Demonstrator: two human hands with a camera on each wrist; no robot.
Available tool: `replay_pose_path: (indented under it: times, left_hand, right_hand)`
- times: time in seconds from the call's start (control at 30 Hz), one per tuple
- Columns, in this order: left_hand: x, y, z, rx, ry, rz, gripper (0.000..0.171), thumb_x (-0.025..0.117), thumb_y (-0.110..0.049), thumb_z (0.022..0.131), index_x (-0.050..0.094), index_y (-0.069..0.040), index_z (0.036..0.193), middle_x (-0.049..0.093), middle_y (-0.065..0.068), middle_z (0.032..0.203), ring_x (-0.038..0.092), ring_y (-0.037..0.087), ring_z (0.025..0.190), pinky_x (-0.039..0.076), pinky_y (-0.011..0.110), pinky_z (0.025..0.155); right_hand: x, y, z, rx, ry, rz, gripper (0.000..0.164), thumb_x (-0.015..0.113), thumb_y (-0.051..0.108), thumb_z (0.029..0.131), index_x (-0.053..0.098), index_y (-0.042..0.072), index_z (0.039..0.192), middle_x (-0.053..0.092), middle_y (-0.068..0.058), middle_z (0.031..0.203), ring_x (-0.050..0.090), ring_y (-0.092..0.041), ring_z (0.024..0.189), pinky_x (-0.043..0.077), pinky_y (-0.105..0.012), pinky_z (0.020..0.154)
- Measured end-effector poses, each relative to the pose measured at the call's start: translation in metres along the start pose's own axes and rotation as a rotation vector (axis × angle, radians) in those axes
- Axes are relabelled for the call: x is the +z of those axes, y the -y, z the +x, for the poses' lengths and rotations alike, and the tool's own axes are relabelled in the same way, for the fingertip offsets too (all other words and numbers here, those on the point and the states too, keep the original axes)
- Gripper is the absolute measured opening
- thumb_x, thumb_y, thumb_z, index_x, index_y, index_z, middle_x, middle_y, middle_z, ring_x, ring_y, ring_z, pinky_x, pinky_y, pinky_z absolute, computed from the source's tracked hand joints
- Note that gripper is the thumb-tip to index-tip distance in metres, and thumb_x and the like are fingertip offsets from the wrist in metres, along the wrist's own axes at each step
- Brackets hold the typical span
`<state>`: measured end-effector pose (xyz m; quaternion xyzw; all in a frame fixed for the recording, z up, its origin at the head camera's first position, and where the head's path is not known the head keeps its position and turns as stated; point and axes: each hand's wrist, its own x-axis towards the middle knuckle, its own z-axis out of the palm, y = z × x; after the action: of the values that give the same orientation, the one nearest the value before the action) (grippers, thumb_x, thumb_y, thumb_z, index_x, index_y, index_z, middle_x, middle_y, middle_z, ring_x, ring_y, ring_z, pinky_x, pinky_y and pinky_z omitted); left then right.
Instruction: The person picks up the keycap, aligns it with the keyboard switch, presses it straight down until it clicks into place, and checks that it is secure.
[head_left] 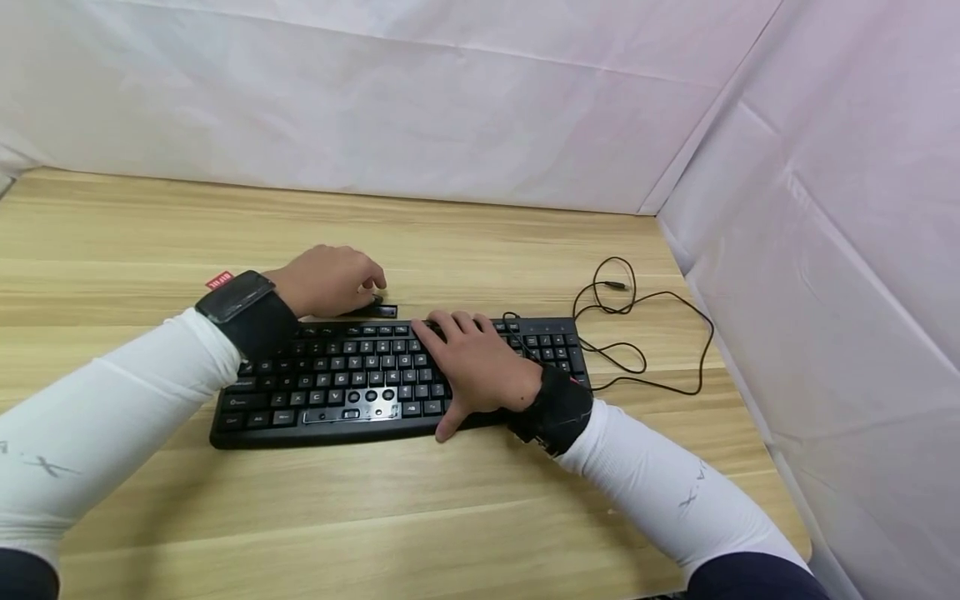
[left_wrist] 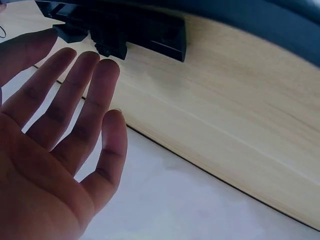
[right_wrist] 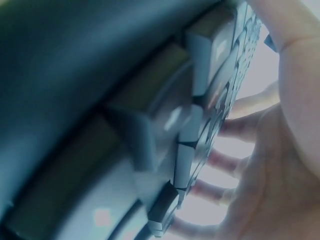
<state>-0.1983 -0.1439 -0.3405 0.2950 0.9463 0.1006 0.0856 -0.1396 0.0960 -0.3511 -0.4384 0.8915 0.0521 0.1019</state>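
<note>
A black keyboard [head_left: 337, 392] lies flat on the table, tilted slightly in the head view. My right hand [head_left: 480, 367] rests spread across its right half, with the thumb by the front edge and the fingertips near the back edge. In the right wrist view, the fingers [right_wrist: 240, 165] reach over the keys. Behind the keyboard lies a black bar-shaped device [head_left: 385, 312] with a hinged piece; its exact kind is unclear. My left hand [head_left: 330, 279] is at this device [left_wrist: 160, 37]. The left wrist view shows the thumb meeting the hinged piece, the other fingers [left_wrist: 102, 85] extended beside it.
A thin black cable [head_left: 671, 387] loops across the table to the right of the keyboard, with its plug [head_left: 615, 286] near the back. White cloth walls [head_left: 420, 108] stand behind and to the right of the wooden table [head_left: 337, 517].
</note>
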Motion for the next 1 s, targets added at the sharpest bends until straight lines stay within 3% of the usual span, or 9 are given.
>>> replay_pose_path:
  times: [0.7,1.0]
  left_hand:
    - [0.0055,0.0002,0.0027,-0.020,-0.024,0.007,0.012,0.067,-0.018,0.085,0.074,-0.013,0.092,0.071,0.003,0.082,0.061,0.018,0.074,0.052,0.047,0.071]
    - [0.0041,-0.0034,-0.0044,-0.010,-0.103,-0.011,0.009,0.068,-0.019,0.082,0.074,-0.012,0.084,0.072,0.003,0.084,0.063,0.017,0.076,0.053,0.043,0.070]
  right_hand:
    - [-0.0010,0.0004,-0.0010,-0.005,0.004,-0.014,0.142,0.068,0.083,0.041,0.018,0.007,0.150,0.030,-0.015,0.144,0.029,-0.030,0.125,0.031,-0.055,0.101]
    - [-0.0009,-0.0009,-0.0009,-0.007,0.019,-0.005,0.142,0.067,0.083,0.041,0.016,0.008,0.150,0.029,-0.014,0.145,0.029,-0.030,0.125,0.031,-0.055,0.101]
